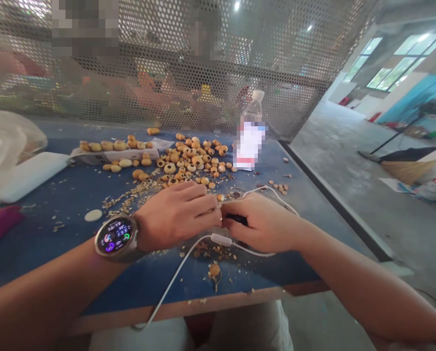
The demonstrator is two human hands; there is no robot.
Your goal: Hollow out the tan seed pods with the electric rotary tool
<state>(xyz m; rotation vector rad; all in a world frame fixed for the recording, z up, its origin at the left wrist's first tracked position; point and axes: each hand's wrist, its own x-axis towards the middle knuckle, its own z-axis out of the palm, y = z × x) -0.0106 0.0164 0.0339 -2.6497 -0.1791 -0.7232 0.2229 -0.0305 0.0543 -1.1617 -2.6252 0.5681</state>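
My left hand (181,214), with a watch (116,236) on the wrist, is closed with its fingertips curled in front of me. What the fingers hold, if anything, is hidden. My right hand (264,222) meets it fingertip to fingertip, closed around a small black object (238,219) that shows between thumb and fingers. Just beyond the hands lies a heap of small tan gourds (190,158), many with round holes cut in them. A white cord with an inline switch (221,239) runs below my hands. Near the table's front edge sits a small round tan piece (214,269).
Pale chips (130,197) litter the blue table (130,287). A lit phone (250,144) leans against a clear bottle (253,107). Several gourds line a narrow box (115,155). A perforated metal screen (148,73) closes off the back; a plastic bag (16,131) lies left.
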